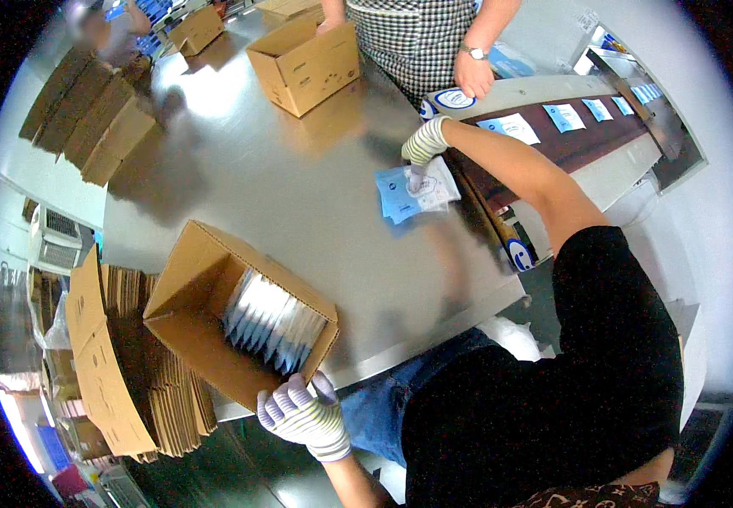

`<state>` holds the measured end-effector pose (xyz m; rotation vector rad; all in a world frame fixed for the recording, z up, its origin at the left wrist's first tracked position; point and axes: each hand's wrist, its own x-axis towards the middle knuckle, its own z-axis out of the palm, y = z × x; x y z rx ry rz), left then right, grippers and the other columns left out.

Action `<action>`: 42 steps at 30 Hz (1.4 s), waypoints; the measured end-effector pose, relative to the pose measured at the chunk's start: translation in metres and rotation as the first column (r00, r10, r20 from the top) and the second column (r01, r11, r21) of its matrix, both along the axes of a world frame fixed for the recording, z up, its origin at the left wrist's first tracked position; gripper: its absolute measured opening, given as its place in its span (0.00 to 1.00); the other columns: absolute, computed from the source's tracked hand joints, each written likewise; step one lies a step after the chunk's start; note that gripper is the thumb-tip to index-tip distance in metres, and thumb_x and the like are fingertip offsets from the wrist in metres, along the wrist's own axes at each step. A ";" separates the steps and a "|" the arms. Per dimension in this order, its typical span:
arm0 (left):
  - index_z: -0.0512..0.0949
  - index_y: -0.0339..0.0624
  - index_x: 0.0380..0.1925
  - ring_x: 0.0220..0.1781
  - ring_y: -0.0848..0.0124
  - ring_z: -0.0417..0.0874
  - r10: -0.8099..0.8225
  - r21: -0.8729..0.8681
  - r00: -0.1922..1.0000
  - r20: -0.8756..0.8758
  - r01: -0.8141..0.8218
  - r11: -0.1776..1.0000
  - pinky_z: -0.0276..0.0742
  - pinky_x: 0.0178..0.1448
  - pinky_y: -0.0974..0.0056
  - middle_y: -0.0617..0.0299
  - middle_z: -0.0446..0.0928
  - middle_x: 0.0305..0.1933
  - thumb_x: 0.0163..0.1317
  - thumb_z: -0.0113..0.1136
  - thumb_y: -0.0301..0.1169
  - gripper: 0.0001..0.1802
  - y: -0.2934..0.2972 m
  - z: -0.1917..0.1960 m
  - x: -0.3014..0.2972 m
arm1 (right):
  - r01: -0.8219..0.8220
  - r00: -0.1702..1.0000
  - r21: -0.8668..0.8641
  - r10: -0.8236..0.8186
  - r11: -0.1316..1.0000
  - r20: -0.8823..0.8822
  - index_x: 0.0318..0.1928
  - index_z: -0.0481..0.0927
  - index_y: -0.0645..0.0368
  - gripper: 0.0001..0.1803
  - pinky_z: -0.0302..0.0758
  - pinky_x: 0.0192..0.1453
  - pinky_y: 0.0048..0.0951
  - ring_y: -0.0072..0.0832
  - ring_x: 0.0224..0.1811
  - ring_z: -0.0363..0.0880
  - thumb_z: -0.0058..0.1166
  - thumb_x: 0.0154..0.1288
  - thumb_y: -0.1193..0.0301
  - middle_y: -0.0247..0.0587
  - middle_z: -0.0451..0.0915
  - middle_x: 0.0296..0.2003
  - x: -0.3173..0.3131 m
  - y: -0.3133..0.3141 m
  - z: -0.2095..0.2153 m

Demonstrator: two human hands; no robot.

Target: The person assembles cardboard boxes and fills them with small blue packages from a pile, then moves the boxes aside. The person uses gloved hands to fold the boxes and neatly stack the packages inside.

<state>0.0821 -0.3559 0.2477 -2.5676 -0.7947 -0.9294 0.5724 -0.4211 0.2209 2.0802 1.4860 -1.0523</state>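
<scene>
My left hand (305, 416), in a striped knit glove, is closed over the near rim of an open cardboard box (201, 339). That box stands tilted at the table's near left and holds a row of several blue-and-white packets (269, 317), standing on edge. Stretched out to the far right, my right hand (427, 144) wears the same kind of glove. Its fingers are closed on a small stack of flat blue-and-white packets (405, 196) at the table's edge beside the conveyor. The glove partly hides the grip.
More packets (564, 118) lie spaced along the dark conveyor belt (544, 159). Across the table, a person in a checked apron (409, 42) stands by another open box (316, 76). Flattened cartons (172, 406) are stacked at the left; more cartons (87, 118) stand at the far left.
</scene>
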 end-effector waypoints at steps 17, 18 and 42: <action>0.71 0.48 0.28 0.34 0.59 0.74 -0.049 -0.072 0.999 0.011 0.049 0.996 0.69 0.50 0.52 0.59 0.68 0.25 0.56 0.59 0.42 0.12 -0.004 0.004 0.000 | -0.489 0.862 0.853 -0.048 0.181 0.504 0.50 0.74 0.44 0.24 0.70 0.56 0.41 0.34 0.49 0.74 0.59 0.48 0.65 0.32 0.74 0.44 -0.215 -0.061 0.036; 0.70 0.48 0.31 0.33 0.61 0.72 -0.044 -0.059 0.999 0.002 0.044 0.997 0.69 0.51 0.52 0.60 0.67 0.25 0.57 0.57 0.43 0.12 -0.005 0.002 0.000 | -0.564 0.820 0.825 -0.104 0.014 0.563 0.46 0.74 0.42 0.20 0.70 0.54 0.40 0.30 0.45 0.74 0.59 0.50 0.65 0.29 0.74 0.42 -0.212 -0.055 0.053; 0.72 0.49 0.27 0.35 0.60 0.73 -0.048 -0.136 0.997 0.065 0.057 0.989 0.69 0.49 0.53 0.61 0.69 0.27 0.50 0.63 0.40 0.13 -0.005 0.018 -0.023 | -0.454 0.813 0.674 0.581 0.583 0.045 0.60 0.65 0.67 0.40 0.64 0.66 0.47 0.46 0.58 0.72 0.62 0.54 0.54 0.54 0.71 0.56 -0.294 0.136 0.122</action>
